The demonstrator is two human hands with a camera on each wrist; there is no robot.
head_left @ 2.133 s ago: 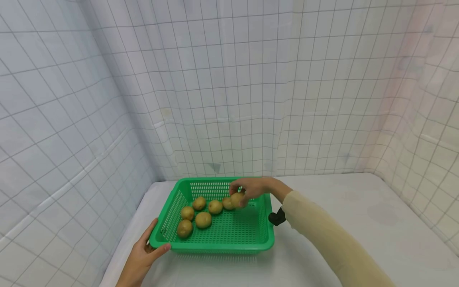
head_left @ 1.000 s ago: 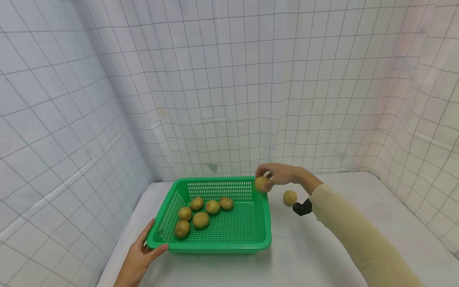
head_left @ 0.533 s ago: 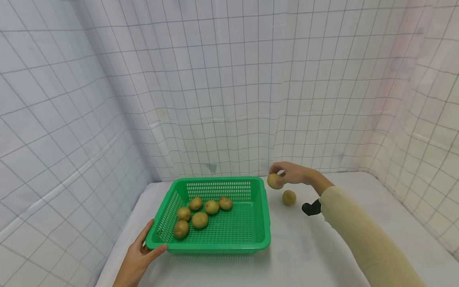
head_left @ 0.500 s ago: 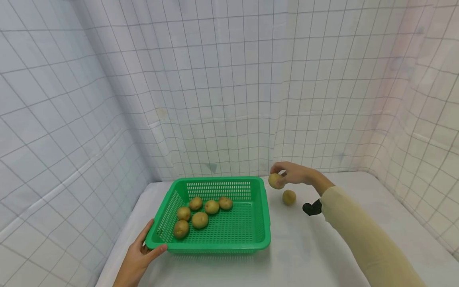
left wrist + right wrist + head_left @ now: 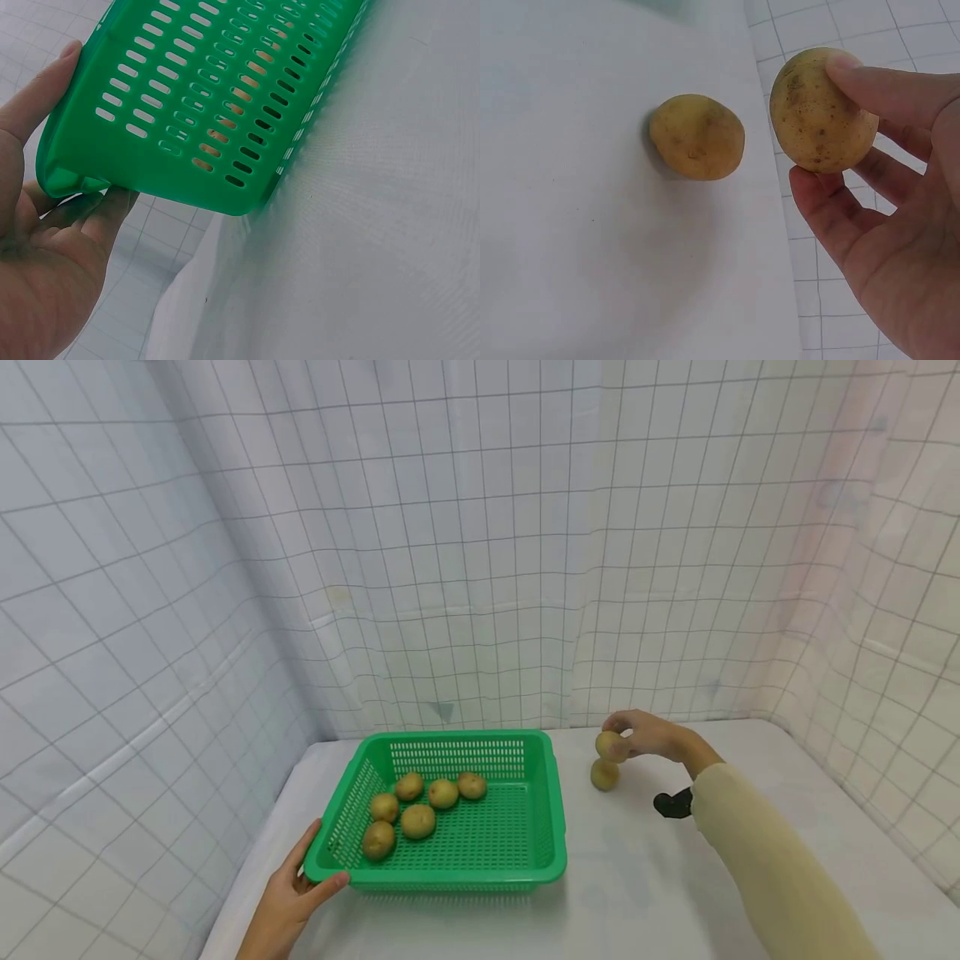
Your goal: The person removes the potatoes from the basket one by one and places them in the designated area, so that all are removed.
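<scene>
My right hand [image 5: 651,737] pinches a potato [image 5: 821,112] between thumb and fingers, holding it up at the right of the basket. Close below and in front of it, a second potato [image 5: 697,137] lies on the white table. At the front left corner of the green plastic basket [image 5: 457,885], my left hand [image 5: 287,897] grips the rim, thumb on the near side and fingers round the left side. Inside the basket several potatoes [image 5: 418,821] sit toward the left and back. In the left wrist view the basket's slotted wall [image 5: 172,97] fills the space beside the left hand.
White cloth walls with a grid pattern [image 5: 480,568] enclose the table on the back and both sides. The white tabletop [image 5: 757,827] extends right of the basket. A black wrist-worn device [image 5: 672,803] hangs by the right sleeve [image 5: 765,852].
My right hand has lifted a potato out of the basket and carried it right, over the rim and on to the potato on the table. The left hand keeps its grip on the rim.
</scene>
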